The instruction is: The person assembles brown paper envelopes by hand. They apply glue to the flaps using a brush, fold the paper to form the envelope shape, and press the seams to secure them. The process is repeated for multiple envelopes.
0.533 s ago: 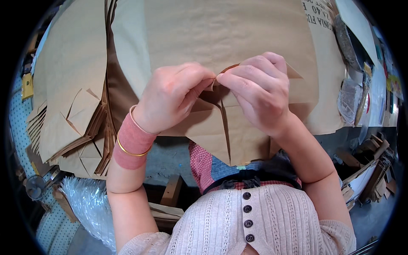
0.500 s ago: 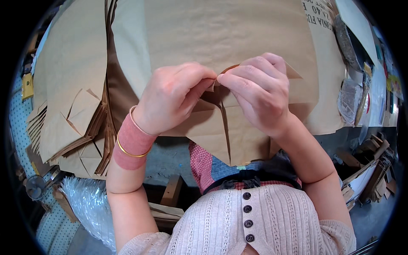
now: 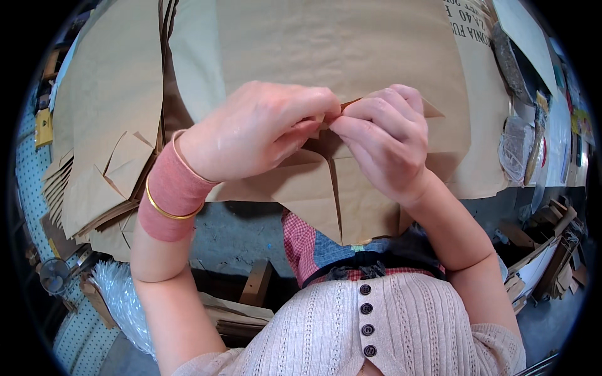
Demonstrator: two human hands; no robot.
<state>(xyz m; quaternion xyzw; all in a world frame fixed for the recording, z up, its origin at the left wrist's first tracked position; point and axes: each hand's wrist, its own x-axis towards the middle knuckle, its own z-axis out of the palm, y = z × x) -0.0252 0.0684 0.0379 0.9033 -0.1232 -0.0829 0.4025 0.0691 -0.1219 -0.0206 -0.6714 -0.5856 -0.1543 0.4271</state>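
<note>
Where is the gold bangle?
In the head view, the gold bangle sits on the person's left wrist, over a pink wristband, left of the brown paper that both hands pinch.

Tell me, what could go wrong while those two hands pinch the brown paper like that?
Maybe the brown paper piece tears: the left hand and right hand pinch one small folded spot close together, right above its centre seam. It also hangs past the table edge, so the fold could end up crooked. The stack of folded paper pieces at the left fans out near the edge and might slide off if bumped.
</note>
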